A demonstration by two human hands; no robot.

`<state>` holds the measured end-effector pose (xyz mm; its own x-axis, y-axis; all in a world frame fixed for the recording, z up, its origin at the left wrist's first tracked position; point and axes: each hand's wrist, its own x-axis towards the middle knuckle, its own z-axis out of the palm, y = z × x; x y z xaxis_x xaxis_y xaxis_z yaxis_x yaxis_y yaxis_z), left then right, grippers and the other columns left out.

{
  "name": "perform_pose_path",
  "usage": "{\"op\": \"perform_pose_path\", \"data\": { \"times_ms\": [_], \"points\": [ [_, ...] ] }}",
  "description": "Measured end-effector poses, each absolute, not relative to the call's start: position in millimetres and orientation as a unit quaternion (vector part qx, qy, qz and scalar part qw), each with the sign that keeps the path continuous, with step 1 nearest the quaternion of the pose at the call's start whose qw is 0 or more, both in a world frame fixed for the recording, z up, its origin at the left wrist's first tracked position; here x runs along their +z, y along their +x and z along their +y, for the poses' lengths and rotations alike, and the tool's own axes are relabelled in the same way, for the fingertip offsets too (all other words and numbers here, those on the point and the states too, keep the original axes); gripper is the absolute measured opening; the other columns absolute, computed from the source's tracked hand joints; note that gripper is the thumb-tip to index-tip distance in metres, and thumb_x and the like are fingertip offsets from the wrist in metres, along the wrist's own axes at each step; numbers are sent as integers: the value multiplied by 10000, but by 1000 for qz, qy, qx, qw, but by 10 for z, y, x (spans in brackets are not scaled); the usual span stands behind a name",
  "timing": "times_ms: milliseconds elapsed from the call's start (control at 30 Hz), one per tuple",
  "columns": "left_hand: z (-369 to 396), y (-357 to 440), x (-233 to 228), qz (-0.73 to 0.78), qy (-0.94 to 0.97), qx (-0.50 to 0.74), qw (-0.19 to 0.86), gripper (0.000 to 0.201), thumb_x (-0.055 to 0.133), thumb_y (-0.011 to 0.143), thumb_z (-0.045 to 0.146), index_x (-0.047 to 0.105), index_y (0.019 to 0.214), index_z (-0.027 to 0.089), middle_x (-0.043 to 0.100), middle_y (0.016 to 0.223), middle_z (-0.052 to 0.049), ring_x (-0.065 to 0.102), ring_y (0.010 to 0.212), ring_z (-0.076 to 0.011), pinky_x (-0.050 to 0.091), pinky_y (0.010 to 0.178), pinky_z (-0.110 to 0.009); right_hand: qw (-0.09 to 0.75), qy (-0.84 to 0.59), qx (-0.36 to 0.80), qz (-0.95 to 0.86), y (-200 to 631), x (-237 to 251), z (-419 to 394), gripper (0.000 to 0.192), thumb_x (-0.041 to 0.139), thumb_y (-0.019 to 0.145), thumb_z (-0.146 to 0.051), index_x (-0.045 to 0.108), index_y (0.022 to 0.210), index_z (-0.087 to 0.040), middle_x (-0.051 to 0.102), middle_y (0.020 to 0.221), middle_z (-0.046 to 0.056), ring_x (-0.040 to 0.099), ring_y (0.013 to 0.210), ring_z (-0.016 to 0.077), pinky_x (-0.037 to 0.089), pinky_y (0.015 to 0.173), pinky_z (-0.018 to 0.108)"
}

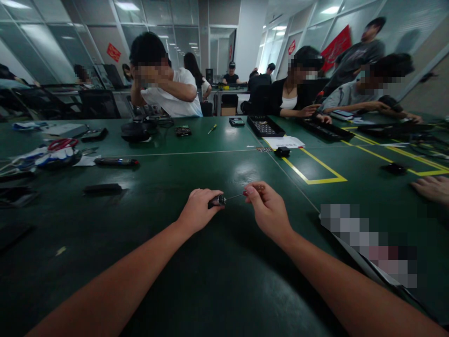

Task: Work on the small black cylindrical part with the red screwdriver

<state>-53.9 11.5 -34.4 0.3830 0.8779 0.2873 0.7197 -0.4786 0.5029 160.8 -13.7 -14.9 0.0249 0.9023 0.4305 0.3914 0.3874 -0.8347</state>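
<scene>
A: where's the little screwdriver at?

B: just above the green desk. Left hand is wrapped tight round its dark handle, right hand pinching something tiny at the tip, can't tell what.

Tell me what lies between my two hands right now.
In the head view, a small screwdriver spans the gap: the left hand grips its dark handle, and the right hand pinches the tip end of its thin shaft above the green table.

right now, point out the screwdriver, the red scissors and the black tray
screwdriver (218, 201), head view, on its dark handle
red scissors (62, 143), head view, on the red handles
black tray (265, 126), head view, on its inner grid
</scene>
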Motion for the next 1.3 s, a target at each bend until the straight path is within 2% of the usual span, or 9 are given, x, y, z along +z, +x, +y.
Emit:
{"op": "perform_pose_path", "data": {
  "times_ms": [167, 333, 467, 667, 767, 900, 1067, 1300],
  "points": [
    [112, -549, -342, 496, 809, 272, 158, 333, 736, 900, 259, 693, 1229, 226, 730, 1079, -38, 643, 1034, -239, 444, 1038, -481, 525, -494, 256, -644, 1610, -162, -120, 248, 543, 1006, -438, 650, 947, -221, 664, 740, 13, 642, 703, 191, 469, 674, 330],
    [103, -557, -343, 502, 781, 310, 205, 278, 707, 898, 214, 696, 1176, 209, 707, 1119, -51, 655, 1037, -221, 526, 946, -392, 536, -496, 262, -630, 1600, -146, -128, 247, 549, 1000, -442, 660, 959, -225, 651, 746, 10, 619, 685, 182, 466, 656, 327],
    [94, -567, -325, 507, 771, 341, 181, 238, 655, 919, 190, 676, 1156, 189, 682, 1182, -65, 642, 1110, -227, 528, 997, -399, 545, -496, 275, -617, 1606, -144, -128, 249, 555, 993, -451, 664, 990, -227, 649, 771, 13, 608, 689, 182, 463, 648, 328],
    [46, -528, -217, 472, 837, 231, 151, 325, 553, 949, 140, 613, 1265, 180, 675, 1233, -98, 640, 1142, -257, 525, 996, -421, 545, -492, 269, -623, 1607, -126, -142, 252, 548, 997, -450, 665, 978, -227, 644, 753, 10, 603, 676, 182, 458, 640, 325],
    [-3, -484, -107, 485, 848, 159, 140, 287, 489, 933, 108, 622, 1177, 181, 685, 1153, -108, 661, 1045, -270, 540, 869, -408, 544, -488, 266, -629, 1604, -114, -145, 255, 548, 1001, -453, 668, 979, -229, 649, 757, 10, 612, 685, 184, 463, 648, 324],
    [-27, -412, -21, 532, 831, 89, 139, 229, 547, 882, 173, 626, 1093, 214, 715, 1007, -89, 688, 866, -280, 511, 695, -374, 545, -484, 263, -632, 1606, -121, -140, 253, 547, 1004, -449, 674, 971, -233, 667, 776, 18, 635, 718, 194, 479, 678, 330],
    [29, -333, -103, 527, 837, 58, 135, 323, 649, 899, 368, 651, 1192, 232, 741, 1082, -111, 709, 953, -325, 531, 727, -385, 549, -480, 265, -630, 1603, -138, -131, 230, 559, 991, -428, 677, 965, -231, 690, 786, 21, 651, 715, 196, 495, 678, 328],
    [46, -295, -106, 506, 845, 61, 161, 257, 661, 889, 269, 711, 1134, 208, 749, 1060, -120, 712, 949, -322, 542, 751, -395, 548, -483, 261, -632, 1584, -103, -146, 224, 557, 987, -420, 676, 954, -233, 691, 782, 21, 657, 717, 200, 494, 672, 325]
  ]
}}
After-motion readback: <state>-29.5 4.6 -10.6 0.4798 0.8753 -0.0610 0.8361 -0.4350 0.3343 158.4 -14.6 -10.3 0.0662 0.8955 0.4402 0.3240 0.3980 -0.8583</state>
